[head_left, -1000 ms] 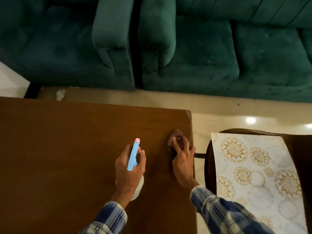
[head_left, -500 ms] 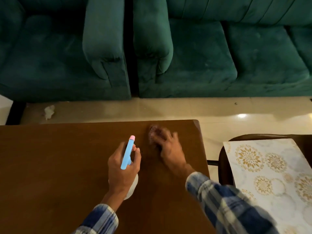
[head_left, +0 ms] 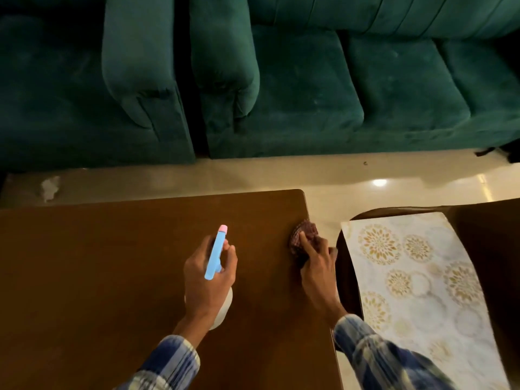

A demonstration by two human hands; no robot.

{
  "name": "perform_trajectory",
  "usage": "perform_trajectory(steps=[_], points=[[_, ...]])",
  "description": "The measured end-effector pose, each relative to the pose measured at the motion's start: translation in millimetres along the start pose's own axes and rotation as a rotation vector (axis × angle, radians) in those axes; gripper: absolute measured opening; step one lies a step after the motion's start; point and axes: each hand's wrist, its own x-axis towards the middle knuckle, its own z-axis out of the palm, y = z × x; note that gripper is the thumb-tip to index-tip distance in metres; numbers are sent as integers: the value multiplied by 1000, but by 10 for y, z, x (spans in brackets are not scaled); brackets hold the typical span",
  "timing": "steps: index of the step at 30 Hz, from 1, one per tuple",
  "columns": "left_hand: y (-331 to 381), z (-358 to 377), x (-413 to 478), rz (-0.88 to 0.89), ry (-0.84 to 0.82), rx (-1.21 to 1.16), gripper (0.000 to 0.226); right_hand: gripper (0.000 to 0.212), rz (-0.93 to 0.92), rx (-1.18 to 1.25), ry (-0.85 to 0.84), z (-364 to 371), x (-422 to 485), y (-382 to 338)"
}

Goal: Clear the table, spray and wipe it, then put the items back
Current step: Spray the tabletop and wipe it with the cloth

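The brown wooden table point(head_left: 98, 277) fills the lower left of the view, its top bare. My left hand point(head_left: 208, 280) is wrapped around a spray bottle point(head_left: 216, 253) with a blue head and pink nozzle tip; its white body shows below my palm. My right hand point(head_left: 316, 266) presses a dark reddish checked cloth point(head_left: 302, 233) flat on the table at its right edge, near the far right corner. Both sleeves are blue plaid.
A dark chair point(head_left: 484, 249) stands just right of the table, draped with a white mat with gold flower patterns point(head_left: 416, 291). Green velvet sofas point(head_left: 281, 80) line the far side across a strip of pale tiled floor point(head_left: 337, 175). A crumpled white scrap point(head_left: 50, 187) lies on the floor.
My right hand slid the cloth from the table's far middle edge rightward to the right edge. My left hand kept its hold on the spray bottle, hardly moving.
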Motion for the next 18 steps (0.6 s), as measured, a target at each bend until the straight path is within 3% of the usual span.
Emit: perform_trajectory(steps=[3, 7, 9, 11, 13, 16, 18], points=[[45, 5, -123, 5, 10, 36, 19, 71, -14, 5, -8, 17, -304, 148], [63, 3, -307, -36, 25, 58, 18, 71, 146, 32, 27, 64, -161, -72], [94, -34, -390, -62, 51, 71, 19, 73, -2, -20, -101, 140, -271, -291], [158, -117, -441, -64, 77, 87, 24, 72, -295, -100, -281, 241, -497, -382], [167, -228, -425, -67, 97, 83, 28, 70, -393, -93, -285, 272, -472, -411], [44, -399, -356, -94, 144, 74, 23, 67, -91, 10, -167, 272, -127, -677], [-87, -558, -279, -92, 157, 78, 21, 66, -51, 1, -134, 354, 87, -999]])
